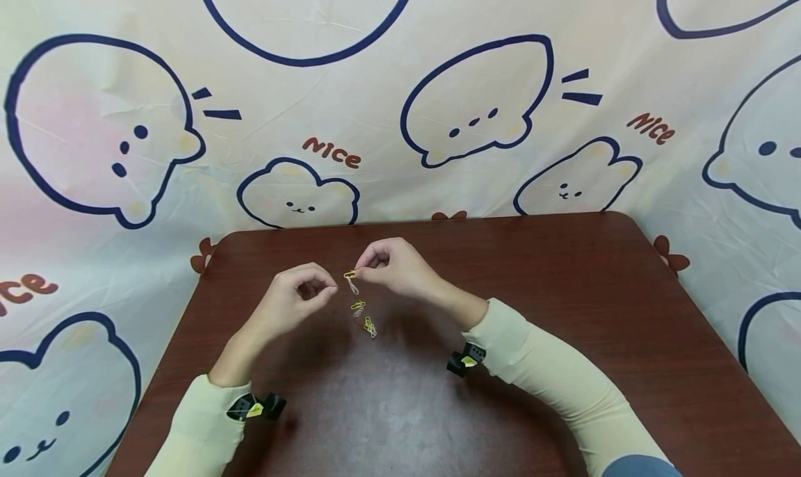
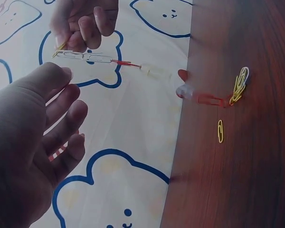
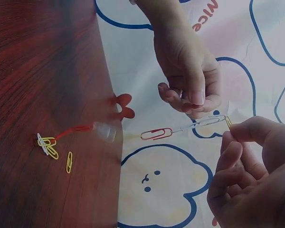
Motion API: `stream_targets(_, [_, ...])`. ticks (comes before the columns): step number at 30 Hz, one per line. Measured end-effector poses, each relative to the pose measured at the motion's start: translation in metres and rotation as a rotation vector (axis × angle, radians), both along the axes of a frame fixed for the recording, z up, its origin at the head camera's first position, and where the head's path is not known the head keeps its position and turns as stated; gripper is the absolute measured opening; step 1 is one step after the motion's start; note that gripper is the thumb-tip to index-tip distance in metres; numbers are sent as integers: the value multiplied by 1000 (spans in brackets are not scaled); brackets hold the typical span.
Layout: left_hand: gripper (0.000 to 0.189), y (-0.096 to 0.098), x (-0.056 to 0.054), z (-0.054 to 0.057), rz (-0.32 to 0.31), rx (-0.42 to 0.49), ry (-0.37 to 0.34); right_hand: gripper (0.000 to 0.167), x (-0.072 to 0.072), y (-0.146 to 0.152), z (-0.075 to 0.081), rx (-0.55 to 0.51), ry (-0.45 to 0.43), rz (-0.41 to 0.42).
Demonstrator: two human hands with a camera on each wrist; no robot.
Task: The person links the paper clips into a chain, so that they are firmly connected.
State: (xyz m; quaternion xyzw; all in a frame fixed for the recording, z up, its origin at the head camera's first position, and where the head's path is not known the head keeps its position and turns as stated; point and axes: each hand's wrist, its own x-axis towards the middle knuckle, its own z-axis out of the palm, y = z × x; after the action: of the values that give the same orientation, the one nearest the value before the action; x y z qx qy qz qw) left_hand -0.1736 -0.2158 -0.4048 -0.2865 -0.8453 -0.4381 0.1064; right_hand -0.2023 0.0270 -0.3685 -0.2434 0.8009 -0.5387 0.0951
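Observation:
My right hand (image 1: 400, 267) pinches a yellow paper clip (image 3: 229, 122) between thumb and forefinger, at the top of a paper clip chain. The chain hangs from it through white clips (image 2: 76, 55), a red paper clip (image 3: 156, 134) and a blurred stretch, then reaches the table. Its lower end meets a small cluster of yellow and white paper clips (image 2: 240, 85). Just left of the chain is my left hand (image 1: 294, 297), loosely curled, no clip visibly held. In the left wrist view a red-and-white bit shows between its fingers; cannot tell what it is.
One loose yellow paper clip (image 3: 69, 162) lies on the table beside the cluster. The dark brown wooden table (image 1: 400, 421) is bordered at the back and sides by a cartoon-printed cloth (image 1: 375, 101). Each sleeve carries a small black wrist camera (image 1: 466, 359).

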Motion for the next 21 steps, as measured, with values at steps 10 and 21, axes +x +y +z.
stream_targets(10, [13, 6, -1, 4, 12, 20, 23, 4, -1, 0, -3, -10, 20, 8])
stream_targets(21, [14, 11, -1, 8, 28, 46, 19, 5, -1, -3, -6, -52, 42, 54])
